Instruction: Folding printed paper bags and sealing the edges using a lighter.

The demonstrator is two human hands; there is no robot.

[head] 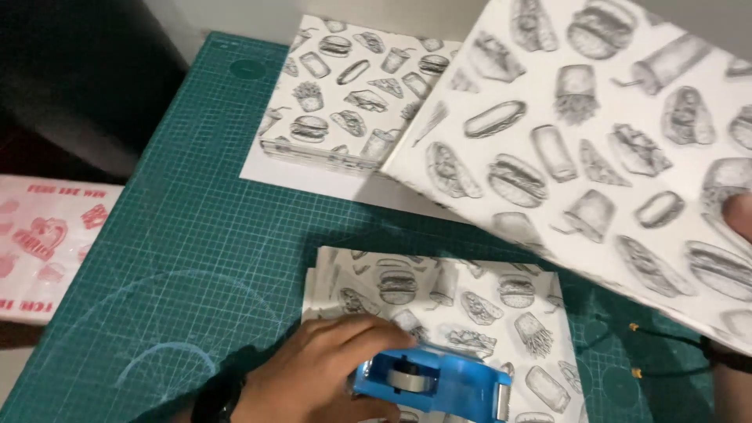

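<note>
Our left hand [313, 372] lies at the bottom of the view with its fingers curled over the near end of a blue tape dispenser [431, 381], which rests on a small stack of folded sheets [470, 301] printed with black-and-white fast-food drawings. The stack lies flat on the green cutting mat [188, 235] that covers the desk.

Only a fingertip or thumb of our right hand [740, 215] shows at the right edge. It pinches the border of a large sheet of the same printed paper [580, 133], which is held up and tilted above the mat, clear of the stack below. How the other fingers close behind the sheet we cannot tell.

At the back of the mat a thicker pile of the same paper [352, 86] sits on a plain white sheet [313, 176]. A pink-printed paper bag [47, 243] lies off the mat's left edge.

We judge the step in hand to be one of taping: one hand has the dispenser, the other brings up a fresh sheet. A next move would call for laying that sheet flat and square before any tape is drawn, with the dispenser lifted off the stack.
</note>
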